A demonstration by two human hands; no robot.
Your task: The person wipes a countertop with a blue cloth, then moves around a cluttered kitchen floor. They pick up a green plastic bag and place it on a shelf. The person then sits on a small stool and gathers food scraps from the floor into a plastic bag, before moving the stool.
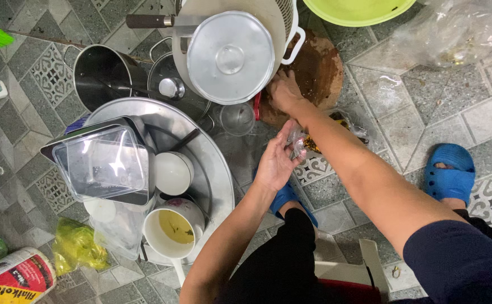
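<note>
My left hand (275, 162) is raised over the wet tiled floor and pinches a small crumpled clear plastic bag (297, 144) between thumb and fingers. My right hand (284, 90) reaches further out and rests on the near edge of a round brown wooden chopping board (320, 70), beside a red object (256, 106). Its fingertips are tucked under, and I cannot tell whether they grip anything. An empty clear glass (237, 118) stands just left of both hands.
A round metal tray (215, 169) holds a clear plastic box (104, 163), a white bowl (172, 173) and a mug (174, 228) of yellowish liquid. Behind it stand a steel pot (100, 76), a white colander with a metal lid (230, 56) and a green basin (355, 11). My feet wear blue sandals (450, 171).
</note>
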